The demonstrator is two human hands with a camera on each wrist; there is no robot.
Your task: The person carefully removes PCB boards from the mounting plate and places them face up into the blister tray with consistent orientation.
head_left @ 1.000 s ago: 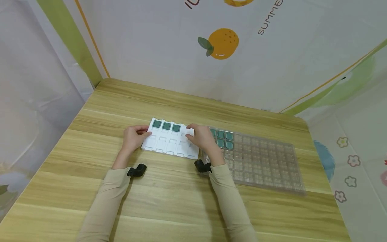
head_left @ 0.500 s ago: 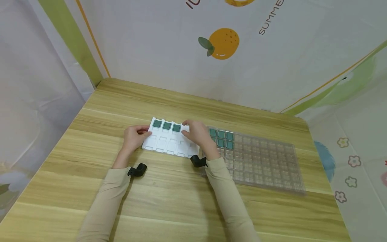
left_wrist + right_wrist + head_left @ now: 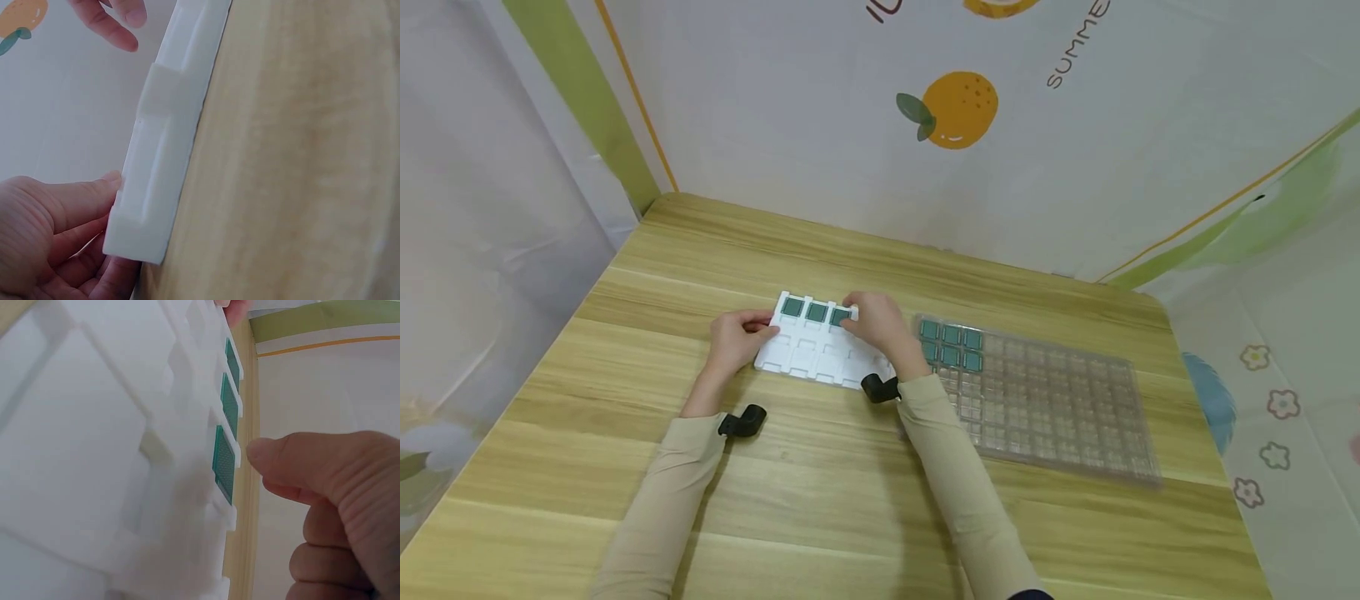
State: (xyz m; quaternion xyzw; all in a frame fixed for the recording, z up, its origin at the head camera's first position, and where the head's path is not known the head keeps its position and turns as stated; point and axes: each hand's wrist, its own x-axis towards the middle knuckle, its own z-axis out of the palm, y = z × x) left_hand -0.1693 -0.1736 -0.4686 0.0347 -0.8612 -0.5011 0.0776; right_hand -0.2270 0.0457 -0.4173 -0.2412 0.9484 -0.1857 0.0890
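Note:
A white plastic tray (image 3: 805, 350) with moulded pockets lies on the table, three green square chips (image 3: 816, 312) in its far row. My left hand (image 3: 730, 340) grips the tray's left edge; the left wrist view has the thumb (image 3: 87, 200) against the side and the other fingers lower down. Over the tray's far right part, my right hand (image 3: 880, 323) reaches to the third chip (image 3: 224, 465). In the right wrist view its thumb (image 3: 294, 456) stands just off that chip, the other fingers bent. Nothing shows between its fingertips.
A clear plastic tray (image 3: 1060, 400) with many small pockets lies to the right, several green chips (image 3: 951, 335) in its far left corner. The wooden table (image 3: 805, 508) meets a printed curtain (image 3: 820, 125) behind it.
My right hand has moved left over the white tray, from its right end to the third chip. My left hand keeps its hold on the tray's left edge.

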